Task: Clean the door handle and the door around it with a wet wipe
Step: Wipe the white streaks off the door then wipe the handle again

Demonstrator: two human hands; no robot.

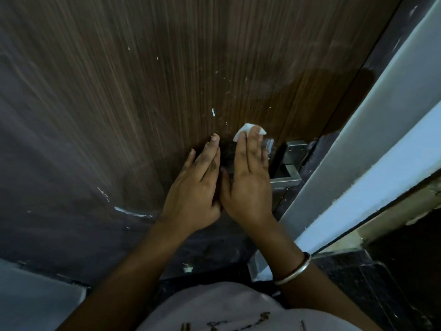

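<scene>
A dark wood-grain door (167, 80) fills the view. Its metal handle (290, 174) with a square plate sits at the right edge, just right of my right hand. My right hand (248, 177) lies flat on the door with its fingers pressing a white wet wipe (247, 129) against the wood, left of and slightly above the handle plate. My left hand (198, 187) rests flat on the door beside it, fingers spread, holding nothing. A darker damp patch (322, 96) shows on the door above the handle.
A pale door frame (358, 149) runs diagonally down the right side. White flecks and scratches (131, 212) mark the door. Dark tiled floor (358, 283) lies at the lower right. A metal bangle (294, 271) circles my right wrist.
</scene>
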